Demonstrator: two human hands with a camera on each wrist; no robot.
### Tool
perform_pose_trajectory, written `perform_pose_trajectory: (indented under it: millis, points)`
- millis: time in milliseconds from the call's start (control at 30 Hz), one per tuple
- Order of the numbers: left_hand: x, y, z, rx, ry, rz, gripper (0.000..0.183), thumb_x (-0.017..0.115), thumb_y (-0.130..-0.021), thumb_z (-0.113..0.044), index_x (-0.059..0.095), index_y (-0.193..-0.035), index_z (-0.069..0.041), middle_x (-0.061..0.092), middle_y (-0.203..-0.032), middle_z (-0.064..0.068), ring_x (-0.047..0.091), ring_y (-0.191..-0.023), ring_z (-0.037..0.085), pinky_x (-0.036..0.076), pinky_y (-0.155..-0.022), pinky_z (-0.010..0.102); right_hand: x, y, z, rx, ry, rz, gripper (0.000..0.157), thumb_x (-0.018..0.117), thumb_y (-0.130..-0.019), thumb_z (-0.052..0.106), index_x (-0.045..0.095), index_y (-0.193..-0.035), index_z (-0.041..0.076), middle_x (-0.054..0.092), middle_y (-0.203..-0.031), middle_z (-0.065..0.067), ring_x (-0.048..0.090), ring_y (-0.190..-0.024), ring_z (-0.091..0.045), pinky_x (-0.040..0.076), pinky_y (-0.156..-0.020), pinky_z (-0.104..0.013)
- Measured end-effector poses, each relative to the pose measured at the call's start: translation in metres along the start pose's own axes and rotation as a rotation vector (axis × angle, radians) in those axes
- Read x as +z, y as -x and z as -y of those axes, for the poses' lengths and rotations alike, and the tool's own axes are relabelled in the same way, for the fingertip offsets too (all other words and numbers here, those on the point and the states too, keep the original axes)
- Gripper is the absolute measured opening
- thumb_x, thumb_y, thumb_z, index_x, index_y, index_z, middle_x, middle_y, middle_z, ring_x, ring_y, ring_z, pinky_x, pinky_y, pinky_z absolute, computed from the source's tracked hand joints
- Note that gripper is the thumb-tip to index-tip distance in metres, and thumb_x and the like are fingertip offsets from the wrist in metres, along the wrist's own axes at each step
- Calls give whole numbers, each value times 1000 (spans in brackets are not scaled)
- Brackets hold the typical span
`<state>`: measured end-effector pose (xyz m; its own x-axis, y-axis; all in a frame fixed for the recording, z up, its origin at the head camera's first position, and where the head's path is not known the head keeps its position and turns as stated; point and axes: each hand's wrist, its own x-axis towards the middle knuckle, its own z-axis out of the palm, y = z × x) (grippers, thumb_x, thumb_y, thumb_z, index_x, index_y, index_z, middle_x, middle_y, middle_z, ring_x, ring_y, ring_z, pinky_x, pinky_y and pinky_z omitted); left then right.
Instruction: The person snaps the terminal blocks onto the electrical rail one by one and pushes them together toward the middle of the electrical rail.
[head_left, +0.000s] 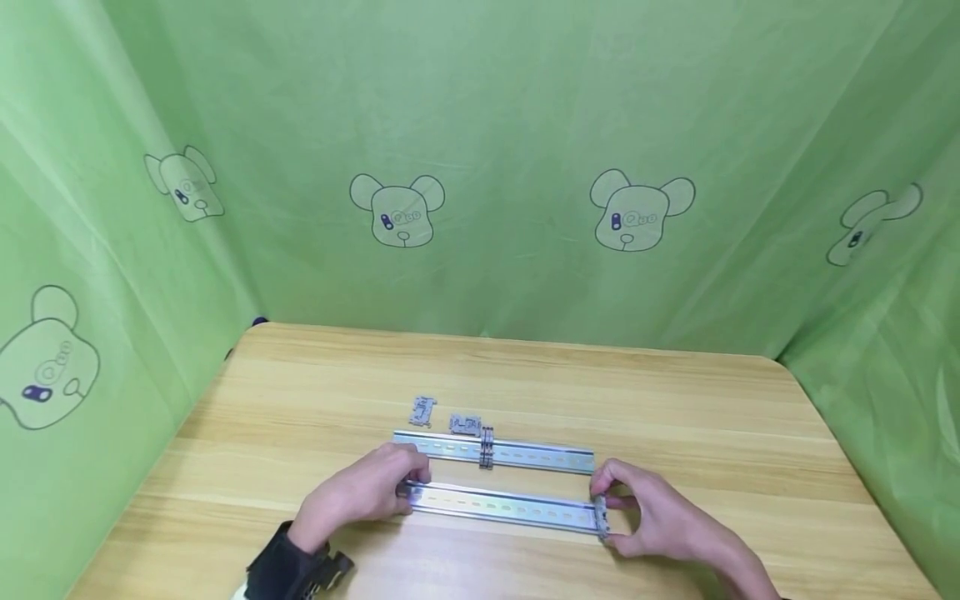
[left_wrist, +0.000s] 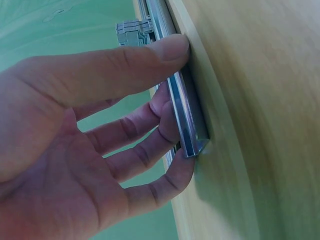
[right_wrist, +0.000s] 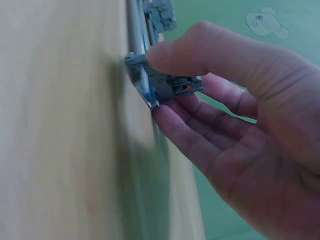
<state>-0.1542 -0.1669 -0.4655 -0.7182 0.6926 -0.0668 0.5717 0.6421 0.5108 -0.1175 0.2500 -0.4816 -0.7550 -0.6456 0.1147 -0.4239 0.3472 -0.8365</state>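
Observation:
The nearer slotted metal DIN rail (head_left: 502, 507) lies crosswise in front of me. Its left end is gripped by my left hand (head_left: 371, 485), thumb along one long edge and fingertips against the other in the left wrist view. At the right end, my right hand (head_left: 663, 518) pinches a grey terminal block (right_wrist: 167, 80) between thumb and fingers. That block sits across the rail's end; whether it is clipped on, I cannot tell. Behind lies a second DIN rail (head_left: 540, 456), carrying a few narrow terminal blocks (head_left: 487, 448) near its middle.
Two loose grey terminal blocks lie flat beyond the far rail: one block (head_left: 422, 410) stands off to the left, the other block (head_left: 465, 424) is close to the rail. The wooden table (head_left: 675, 400) is enclosed by green curtains (head_left: 517, 275) at the back and sides.

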Motion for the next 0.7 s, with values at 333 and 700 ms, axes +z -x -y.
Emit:
perform_pose_trajectory:
  millis: [333,700]
  points:
    - [0,-1,2,-1,2,-1,30,87,-74,-3,69,-95,-14,64,-90,-7,58,-82,8,55,-77,24,23,-22,9,0,205,-70,56,87,-64,-1,57,-110,13,64,-106,4,64,-96,-11,59,-86,-29]
    - [-1,0,-1,15,10,-2,31,87,-73,-1,69,-95,-13,64,-90,-4,59,-83,10,55,-77,25,50,-50,22,3,281,-95,54,88,-64,5,60,-110,14,66,-110,6,61,-101,-10,56,-89,-33]
